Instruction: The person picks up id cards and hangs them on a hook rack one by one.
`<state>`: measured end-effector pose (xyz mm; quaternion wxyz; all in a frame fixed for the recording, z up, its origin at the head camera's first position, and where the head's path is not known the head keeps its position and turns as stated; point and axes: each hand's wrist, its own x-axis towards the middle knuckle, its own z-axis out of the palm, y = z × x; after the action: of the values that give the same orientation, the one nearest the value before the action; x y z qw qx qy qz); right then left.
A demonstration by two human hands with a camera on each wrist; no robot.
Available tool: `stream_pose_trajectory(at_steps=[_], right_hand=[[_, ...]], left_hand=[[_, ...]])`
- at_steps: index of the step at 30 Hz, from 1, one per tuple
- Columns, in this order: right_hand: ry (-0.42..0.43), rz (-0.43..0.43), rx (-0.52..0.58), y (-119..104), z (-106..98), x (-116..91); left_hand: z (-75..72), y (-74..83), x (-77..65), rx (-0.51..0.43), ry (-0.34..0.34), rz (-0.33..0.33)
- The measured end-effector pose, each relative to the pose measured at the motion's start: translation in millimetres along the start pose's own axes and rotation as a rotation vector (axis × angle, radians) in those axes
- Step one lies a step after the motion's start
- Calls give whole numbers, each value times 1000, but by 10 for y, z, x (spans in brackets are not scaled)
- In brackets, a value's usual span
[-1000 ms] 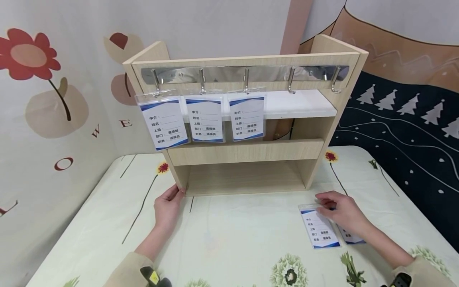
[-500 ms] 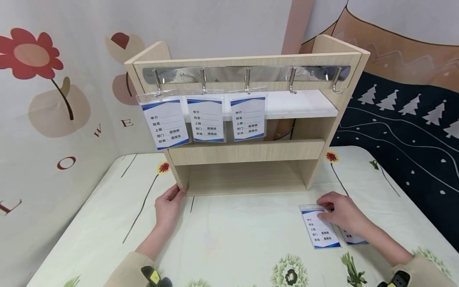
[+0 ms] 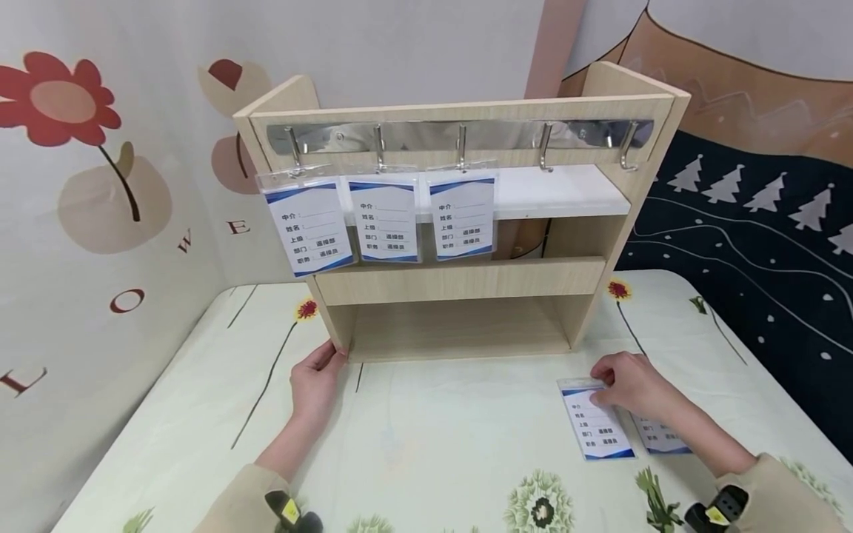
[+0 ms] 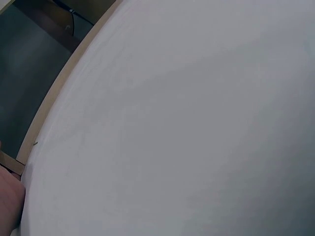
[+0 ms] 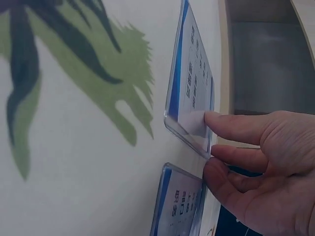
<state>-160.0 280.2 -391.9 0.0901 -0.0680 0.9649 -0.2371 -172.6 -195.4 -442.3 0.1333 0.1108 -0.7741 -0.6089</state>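
In the head view my left hand (image 3: 315, 385) grips the lower left corner of a pale wooden shelf (image 3: 460, 281); some of its fingers are hidden behind the side panel. At the right, my right hand (image 3: 636, 385) pinches the upper right edge of a badge holder (image 3: 596, 426) lying on the cloth, a white card with blue corners. The right wrist view shows the thumb (image 5: 231, 127) on the badge's face and the fingertips along its edge. Another badge holder (image 3: 660, 435) lies beside it, partly under the hand.
Three badge holders hang from the left hooks of the metal hook rail (image 3: 460, 135); one is the middle badge holder (image 3: 386, 222). Two right-hand hooks (image 3: 545, 148) carry nothing. A flower-print cloth (image 3: 426, 444) covers the table; patterned curtains (image 3: 153, 96) surround it.
My right hand and wrist have shifted slightly, showing more of the second badge holder. The left hand keeps its place at the shelf's corner.
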Motion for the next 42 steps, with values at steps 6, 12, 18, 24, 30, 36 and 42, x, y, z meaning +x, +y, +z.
stream_pose_trajectory(at_steps=[6,12,18,24,30,36,42], right_hand=[[3,7,-3,-44,14,2],[27,16,11,-62,29,-27],[28,1,35,-54,21,-29],[11,-15,65,-20,38,-24],[12,-33,94,-6,56,-31],[4,-36,122,17,71,-44],[20,-96,128,64,93,-78]], left_hand=[[-9,20,3,11,-2,-1],[0,-6,9,15,6,-1],[8,-18,3,6,15,3],[11,-6,0,5,23,6],[14,8,-5,16,12,-13],[4,15,-2,27,13,-11],[-8,11,-10,20,6,-17]])
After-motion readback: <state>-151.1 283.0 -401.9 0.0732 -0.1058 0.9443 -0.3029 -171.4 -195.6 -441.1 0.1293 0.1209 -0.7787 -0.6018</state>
